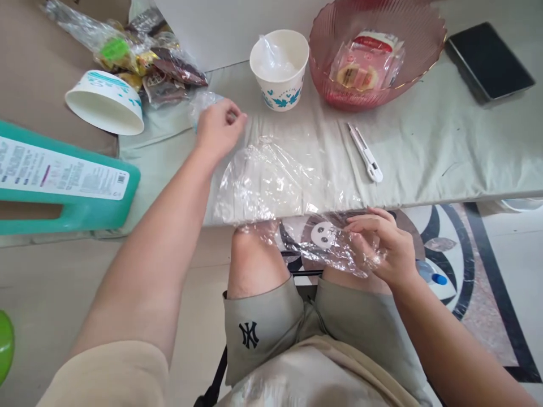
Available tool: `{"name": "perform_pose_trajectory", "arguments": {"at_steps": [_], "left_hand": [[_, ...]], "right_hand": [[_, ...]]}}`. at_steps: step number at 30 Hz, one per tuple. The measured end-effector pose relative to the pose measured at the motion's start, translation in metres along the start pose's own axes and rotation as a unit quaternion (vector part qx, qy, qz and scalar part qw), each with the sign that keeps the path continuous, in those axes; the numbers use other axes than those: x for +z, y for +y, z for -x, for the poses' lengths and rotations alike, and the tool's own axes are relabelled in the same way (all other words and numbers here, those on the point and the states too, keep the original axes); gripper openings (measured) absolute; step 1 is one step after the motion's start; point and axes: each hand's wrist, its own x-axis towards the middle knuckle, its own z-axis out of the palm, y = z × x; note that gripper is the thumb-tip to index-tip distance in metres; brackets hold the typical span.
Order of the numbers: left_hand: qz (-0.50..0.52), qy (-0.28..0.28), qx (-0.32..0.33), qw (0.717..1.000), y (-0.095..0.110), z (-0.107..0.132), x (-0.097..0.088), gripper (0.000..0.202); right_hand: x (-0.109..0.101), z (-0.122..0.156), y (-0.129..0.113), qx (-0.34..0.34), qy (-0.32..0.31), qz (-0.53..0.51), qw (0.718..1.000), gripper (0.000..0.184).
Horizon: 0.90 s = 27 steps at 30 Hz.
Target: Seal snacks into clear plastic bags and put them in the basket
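My right hand (392, 246), below the table edge, has its thumb and fingers on the edge of a large clear plastic bag (271, 181). The bag spreads crumpled over the cloth and droops over the edge above my knees; a panda face shows around its hanging part. My left hand (220, 127) is closed above the cloth, fingertips curled together; whether anything is between them is hidden. Directly behind it lies a small crinkled plastic wrapper (203, 104) with a bluish part. A white utility knife (365, 154) rests to the right of the bag.
A paper cup (282, 85) with clear plastic inside stands at the back, beside a pink ribbed bowl (322, 85) of packaged snacks (367, 62). A dark phone-like device (492, 59) lies right. Leftward are a tipped paper bowl (104, 104), wrapped packets (169, 68) and a green container (102, 209).
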Motion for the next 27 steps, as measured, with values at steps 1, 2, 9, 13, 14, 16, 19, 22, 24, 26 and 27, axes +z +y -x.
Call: {"name": "perform_pose_trajectory", "arguments": {"at_steps": [1,2,9,13,14,16,19,22,24,26,27], "left_hand": [[0.048,0.012,0.04,0.998,-0.003,0.012,-0.009,0.01],[0.066,0.005,0.062,0.996,-0.005,0.027,-0.02,0.015],[0.031,-0.185,0.228,0.956,0.017,0.097,-0.054,0.105],[0.059,-0.209,0.193,0.957,0.045,0.059,-0.025,0.116],[0.069,-0.228,0.187,0.953,0.051,0.048,-0.016,0.117],[0.095,-0.267,0.18,0.942,0.063,0.032,0.005,0.118],[0.111,-0.316,0.196,0.922,0.077,0.02,0.037,0.121],[0.057,-0.361,0.229,0.902,0.094,0.017,0.063,0.116],[0.031,-0.375,0.247,0.893,0.107,0.016,0.073,0.092],[0.023,-0.38,0.26,0.887,0.118,0.018,0.073,0.057],[0.024,-0.378,0.264,0.887,0.121,0.02,0.069,0.041]], "right_hand": [[-0.001,-0.001,0.0,0.005,0.002,-0.003,1.0,0.008],[-0.002,-0.001,0.0,0.011,0.004,-0.006,1.0,0.007],[-0.008,0.001,0.005,-0.023,-0.031,-0.023,0.999,0.006],[-0.011,0.004,0.005,-0.052,-0.099,0.018,0.994,0.009],[-0.012,0.005,0.004,-0.056,-0.117,0.03,0.991,0.01],[-0.013,0.008,0.003,-0.057,-0.143,0.056,0.987,0.012],[-0.013,0.013,0.003,-0.046,-0.162,0.07,0.983,0.013],[-0.012,0.016,0.005,-0.041,-0.165,0.059,0.984,0.017],[-0.012,0.015,0.007,-0.041,-0.169,0.051,0.983,0.018],[-0.013,0.014,0.009,-0.042,-0.168,0.043,0.984,0.018],[-0.015,0.014,0.01,-0.041,-0.166,0.038,0.985,0.019]]}}
